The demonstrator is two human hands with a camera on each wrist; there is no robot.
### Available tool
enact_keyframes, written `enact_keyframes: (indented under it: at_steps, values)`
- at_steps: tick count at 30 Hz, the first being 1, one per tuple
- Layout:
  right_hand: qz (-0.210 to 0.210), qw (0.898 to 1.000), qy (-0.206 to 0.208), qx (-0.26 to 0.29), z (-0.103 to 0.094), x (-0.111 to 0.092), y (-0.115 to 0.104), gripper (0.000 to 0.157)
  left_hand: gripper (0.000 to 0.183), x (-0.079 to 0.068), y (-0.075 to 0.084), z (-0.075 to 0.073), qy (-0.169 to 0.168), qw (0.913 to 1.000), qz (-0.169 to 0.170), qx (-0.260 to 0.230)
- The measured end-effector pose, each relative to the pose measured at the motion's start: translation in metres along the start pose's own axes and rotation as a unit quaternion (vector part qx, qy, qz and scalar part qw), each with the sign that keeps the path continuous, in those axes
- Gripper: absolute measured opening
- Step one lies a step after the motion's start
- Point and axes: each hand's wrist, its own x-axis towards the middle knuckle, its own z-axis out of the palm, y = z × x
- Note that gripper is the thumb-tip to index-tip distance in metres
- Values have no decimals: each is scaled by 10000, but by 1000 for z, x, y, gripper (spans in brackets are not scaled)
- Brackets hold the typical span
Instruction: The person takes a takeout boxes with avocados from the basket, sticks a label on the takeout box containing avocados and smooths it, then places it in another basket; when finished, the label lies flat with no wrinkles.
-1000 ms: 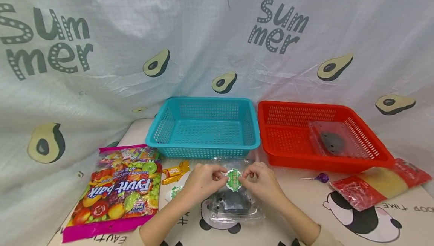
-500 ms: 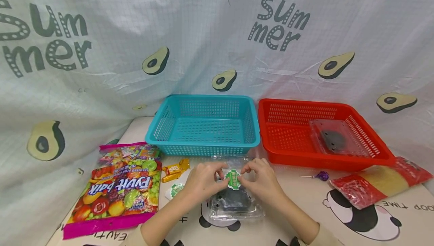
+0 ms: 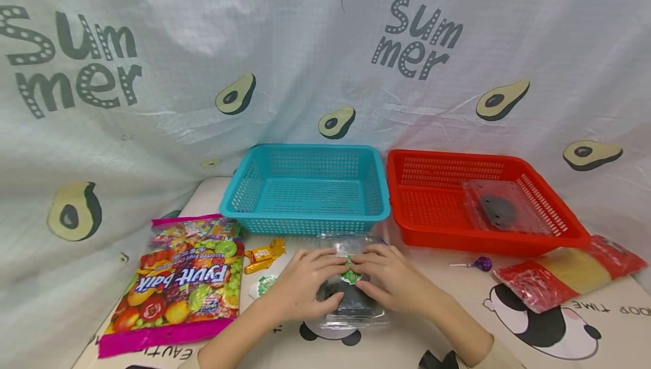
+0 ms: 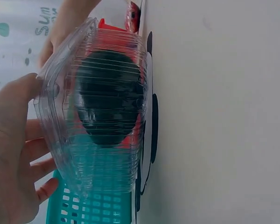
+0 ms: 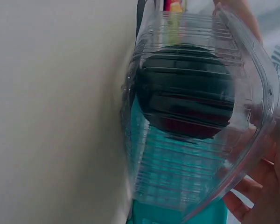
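We see the left hand and right hand rest loosely extended fingers around a green sticker on a clear, ribbed plastic box. Holding a dark, rounded lump, the box sits on the smooth table, before the lattice-walled teal basket.

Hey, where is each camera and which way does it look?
Head: worn there, looking forward and down at the clear box; the left hand, right hand and both forearms show.
Left wrist: worn there, looking rightward across the box; the left hand and a bit of the right show.
Right wrist: worn there, looking leftward across it; the right hand and a bit of the left show.
Both wrist views share the dark thing inside and the blue basket.
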Motion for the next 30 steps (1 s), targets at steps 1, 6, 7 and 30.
enact_keyframes:
  at_steps: [1, 6, 7, 30]
  values:
    - [17, 10000, -25, 23, 0, -2, 0, 31, 42, -1, 0, 0, -50, 10000, 33, 47]
    - [-136, 9996, 177, -152, -1, -11, 0, 30, 42, -8, -2, -4, 38, 9993, 285, 239]
    - [-183, 9993, 251, -203, -1, -12, -1, 29, 41, -9, -3, -5, 48, 9992, 291, 252]
    - [1198, 9791, 388, 1596, -3, -47, -7, 47, 74, -43, 17, -28, -1480, 9646, -1419, -1660]
